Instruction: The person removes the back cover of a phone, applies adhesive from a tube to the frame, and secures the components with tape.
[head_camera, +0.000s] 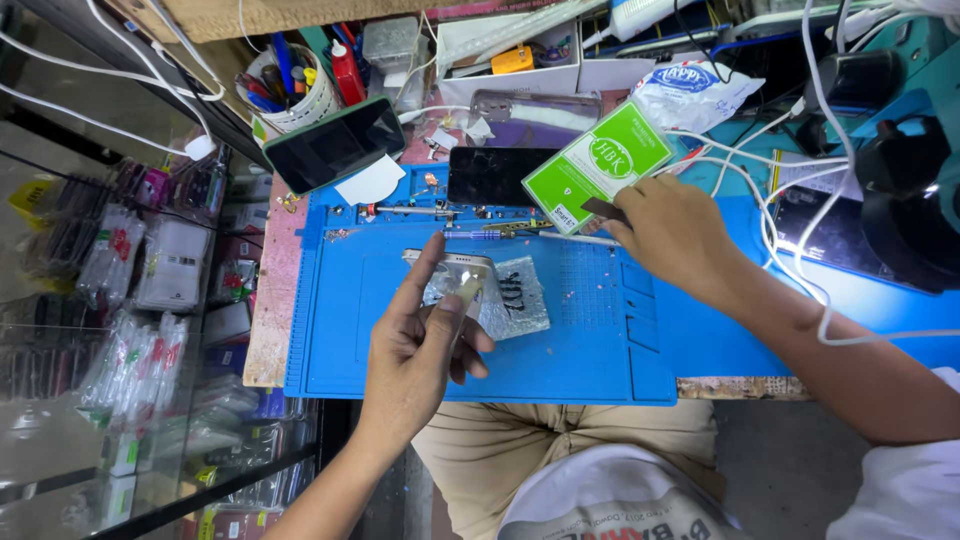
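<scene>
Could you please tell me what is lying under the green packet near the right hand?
Under the green packet lies a dark phone, screen up, on the blue mat. The packet covers the phone's right end.

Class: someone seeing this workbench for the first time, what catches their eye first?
The bright blue work mat fills the middle. Over it the left hand holds up a phone, above a crinkled clear wrapper. At the mat's far edge, the right hand grips a green-and-white packet.
</scene>
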